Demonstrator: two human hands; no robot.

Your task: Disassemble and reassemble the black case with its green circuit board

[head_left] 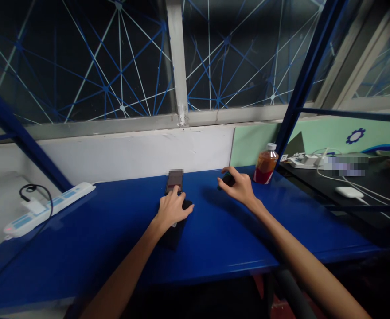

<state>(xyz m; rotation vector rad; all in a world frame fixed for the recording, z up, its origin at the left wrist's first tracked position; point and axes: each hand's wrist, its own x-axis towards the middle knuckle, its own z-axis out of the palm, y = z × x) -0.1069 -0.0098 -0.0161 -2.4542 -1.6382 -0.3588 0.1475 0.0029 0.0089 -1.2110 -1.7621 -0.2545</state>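
My left hand (171, 207) lies palm down with its thumb spread out, over a flat black item (172, 239) whose kind I cannot make out. Its fingertips reach the lower part of a dark phone-like slab (175, 179), which lies toward the back of the blue table (115, 221). Further right, my right hand (236, 186) is raised a little above the tabletop, its thumb and fingers curled around a small black object with a greenish edge (227, 179). Most of that object is hidden by the hand. Just beyond that hand stands a capped bottle of amber drink (266, 164).
A white power strip (58, 204) with a plug and black cable sits at the left. On the right, a black desk (328, 188) holds white cables and a white case-like item (349, 192). Blue metal posts (294, 102) rise at both ends, before windows.
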